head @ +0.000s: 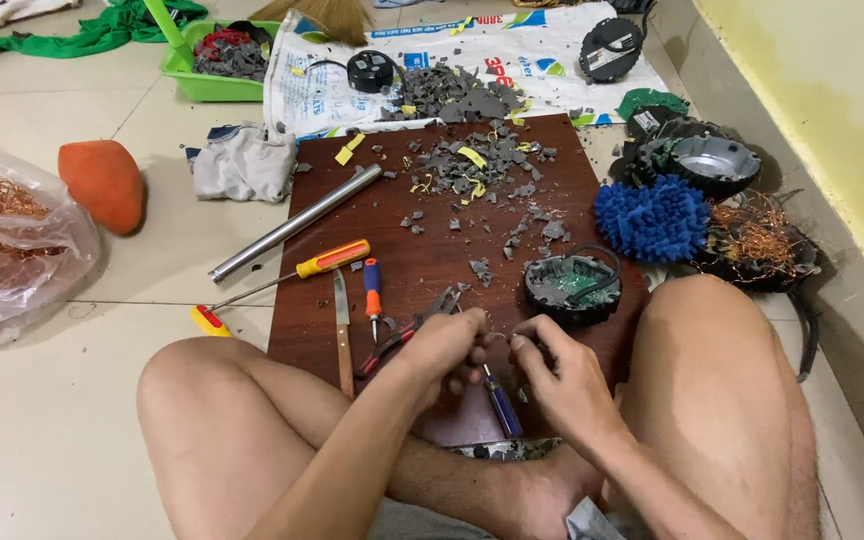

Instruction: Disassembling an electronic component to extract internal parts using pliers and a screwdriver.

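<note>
Your two hands meet low over the near end of the dark wooden board (pixel 432 260), which serves here as the landmark. Your left hand (pixel 444 352) is curled shut, fingers pinching something too small to make out, and your right hand (pixel 564 378) is closed beside it, fingertips almost touching the left. A blue-handled screwdriver (pixel 501 402) sticks out between them; its long axis runs steeply, handle end pointing down toward your crossed legs and slightly right, the shaft end hidden up among your fingers. Which hand truly clamps it I cannot tell.

For containers: beyond the board's far left corner sits a green plastic bin (pixel 214 82) holding grey and red scrap pieces. Well left of the board, a clear plastic bag (pixel 14 262) holds tangled copper wire. On the board, just right of your hands, a round black casing (pixel 572 287) lies open side up with a green circuit board inside. Off the board's right edge, another black shell (pixel 714 160) cradles a silvery metal part.

Grey plastic fragments (pixel 482 165) litter the board's far half. On its left part lie a yellow-and-orange screwdriver (pixel 324 261), a small orange-and-blue screwdriver (pixel 373 292) and a metal tube (pixel 297 222).
</note>
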